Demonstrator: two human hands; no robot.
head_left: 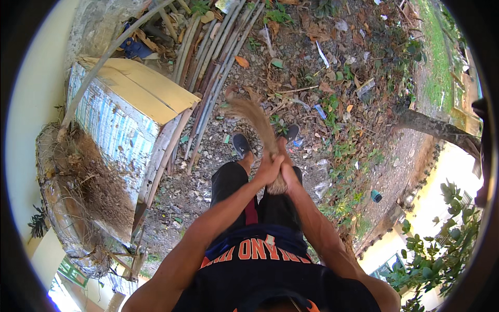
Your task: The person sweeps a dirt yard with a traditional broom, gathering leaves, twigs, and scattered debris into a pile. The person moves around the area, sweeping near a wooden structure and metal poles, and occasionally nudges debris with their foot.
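Both of my hands are closed around a short bundle of thin brown sticks, a stick broom [255,115], in front of my legs. My left hand [269,169] and my right hand [287,174] touch each other on it; which lies on top is hard to tell. The butt end of the bundle shows below the hands, towards my body. Its long, bent and slightly blurred bristles reach away over the ground, past my dark shoes [242,144]. Dry leaves and small litter lie on the stony soil about the bristles.
Long poles and pipes [218,74] lie on the ground at upper left. Beside them stands a box-like structure [117,121] with soil and debris on it. A tree trunk [436,126] is at right, with a leafy shrub [436,241] lower right.
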